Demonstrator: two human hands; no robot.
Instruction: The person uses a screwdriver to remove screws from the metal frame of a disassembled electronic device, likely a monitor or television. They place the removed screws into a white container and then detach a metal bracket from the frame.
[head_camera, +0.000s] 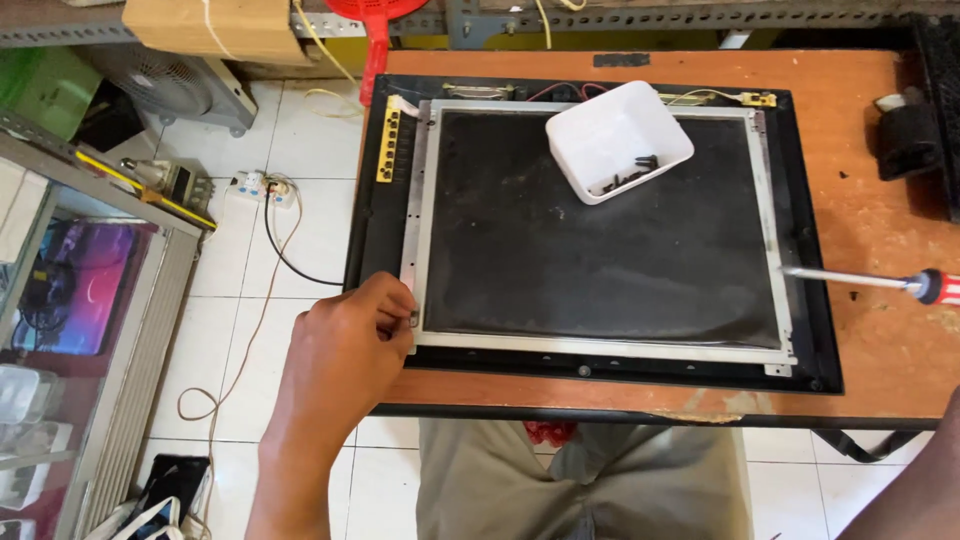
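Our left hand (345, 345): fingers (398, 300) pinched closed on the panel frame (415, 250) near the surface's (860, 120) front-left corner. Right hand unseen; screwdriver (880, 282) at right edge.

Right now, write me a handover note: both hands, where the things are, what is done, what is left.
Left hand: fingertips pinch at the lower-left corner of the metal panel frame, seemingly on a small screw; too small to be sure.
Right hand: out of view; only a forearm edge shows bottom right.
Screwdriver: lies on the wooden table, tip at the frame's right edge.
White tray: rests on the dark panel, several dark screws inside.
Done: some screws collected.
Left: the lower-left corner; other corners unclear.
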